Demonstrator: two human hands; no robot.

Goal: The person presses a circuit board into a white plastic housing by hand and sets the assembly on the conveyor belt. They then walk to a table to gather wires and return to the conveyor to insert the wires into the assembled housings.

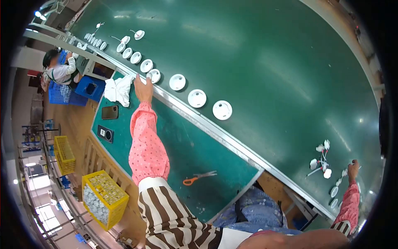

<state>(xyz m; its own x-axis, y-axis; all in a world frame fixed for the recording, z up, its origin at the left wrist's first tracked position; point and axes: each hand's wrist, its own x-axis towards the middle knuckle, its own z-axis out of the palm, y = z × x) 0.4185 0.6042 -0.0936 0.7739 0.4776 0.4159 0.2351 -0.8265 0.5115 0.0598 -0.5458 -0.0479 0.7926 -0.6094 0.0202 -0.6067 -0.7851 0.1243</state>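
Observation:
My left hand [144, 89] reaches over the metal edge of the green work surface, thumb and fingers apart, with its fingertips right at the rim of a white round cap [154, 76]. More caps form a row along that edge, among them a larger white disc [197, 98] and another disc [222, 110]. At the far right my right hand [353, 171] is closed, and I cannot tell what its fingers hold. Small white pieces [344, 172] lie beside it, near a white ring-like cap [334, 191]. A cluster of white connectors with wires [323, 161] lies to its left.
Orange-handled scissors [191, 181], a phone [110, 112], a dark device [105, 133] and white cloth [119, 89] lie on the lower green side table [178, 145]. Yellow crates [118, 206] stand on the floor. Another person [62, 71] sits at the far left, beside blue bins [90, 88].

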